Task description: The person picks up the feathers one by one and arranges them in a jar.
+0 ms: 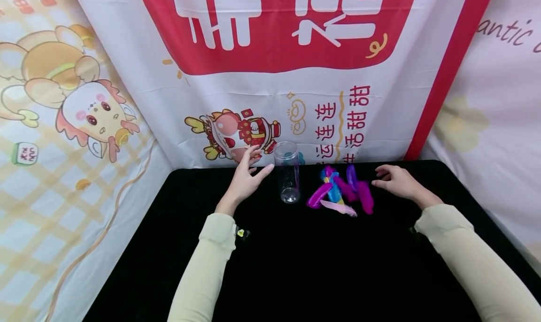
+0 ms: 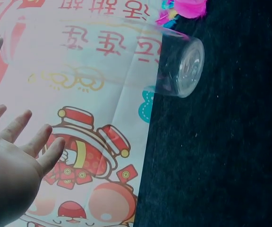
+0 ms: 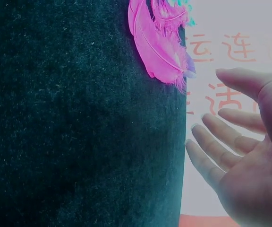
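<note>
A clear, see-through cylindrical jar stands upright near the back of the black table. Left of it is my left hand, fingers spread and thumb apart, holding nothing. In the left wrist view the jar lies beyond the fingertips. To the jar's right lies a loose pile of feathers in magenta, purple, blue and pale pink. Further right, my right hand is held beside the pile with relaxed fingers and nothing in them. The right wrist view shows a bright pink feather past the thumb.
A black cloth covers the table. Right behind it hangs a red and white printed curtain. Patterned cloths close off the left and right sides.
</note>
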Demonstrator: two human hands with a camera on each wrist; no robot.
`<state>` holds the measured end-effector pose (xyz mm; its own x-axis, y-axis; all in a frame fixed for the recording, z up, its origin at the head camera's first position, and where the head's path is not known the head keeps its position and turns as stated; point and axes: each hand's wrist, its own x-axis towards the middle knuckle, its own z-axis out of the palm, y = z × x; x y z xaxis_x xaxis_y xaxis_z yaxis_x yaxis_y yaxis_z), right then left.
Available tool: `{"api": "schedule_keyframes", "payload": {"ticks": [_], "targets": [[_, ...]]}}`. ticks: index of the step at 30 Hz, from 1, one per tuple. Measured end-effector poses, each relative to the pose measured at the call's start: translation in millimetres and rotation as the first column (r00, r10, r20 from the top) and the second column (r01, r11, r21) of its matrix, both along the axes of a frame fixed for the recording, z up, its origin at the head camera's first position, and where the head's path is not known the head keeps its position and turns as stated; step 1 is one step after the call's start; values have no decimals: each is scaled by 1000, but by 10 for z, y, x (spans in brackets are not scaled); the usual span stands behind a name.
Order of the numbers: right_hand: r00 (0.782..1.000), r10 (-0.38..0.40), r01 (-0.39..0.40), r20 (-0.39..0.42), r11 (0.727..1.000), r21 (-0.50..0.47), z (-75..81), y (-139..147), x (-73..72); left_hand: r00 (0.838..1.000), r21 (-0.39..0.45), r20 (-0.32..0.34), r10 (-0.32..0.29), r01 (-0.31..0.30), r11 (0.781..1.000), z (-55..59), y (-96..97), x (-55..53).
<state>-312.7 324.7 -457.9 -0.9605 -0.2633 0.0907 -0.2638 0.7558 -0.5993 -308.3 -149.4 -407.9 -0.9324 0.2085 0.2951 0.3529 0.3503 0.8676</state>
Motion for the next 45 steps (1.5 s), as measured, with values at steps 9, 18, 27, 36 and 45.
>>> {"api": "schedule_keyframes", "payload": {"ticks": [9, 18, 27, 36, 45], "targets": [[1000, 9, -9, 14, 1000, -7, 4, -46, -15, 1000, -7, 11, -30, 30, 1000, -17, 79, -25], [1000, 3, -3, 28, 1000, -9, 5, -69, -36, 997, 0, 42, -61, 61, 998, 311, 192, 198], [999, 4, -3, 53, 1000, -22, -61, -80, -70, 996, 39, 53, -75, 73, 997, 25, 172, -31], [998, 8, -7, 68, 1000, -20, -108, -88, -88, 997, 24, -3, -80, 80, 996, -54, 214, -83], [997, 20, -18, 69, 1000, -25, -129, -121, -90, 998, 15, -1, -67, 67, 998, -44, 292, -70]]}}
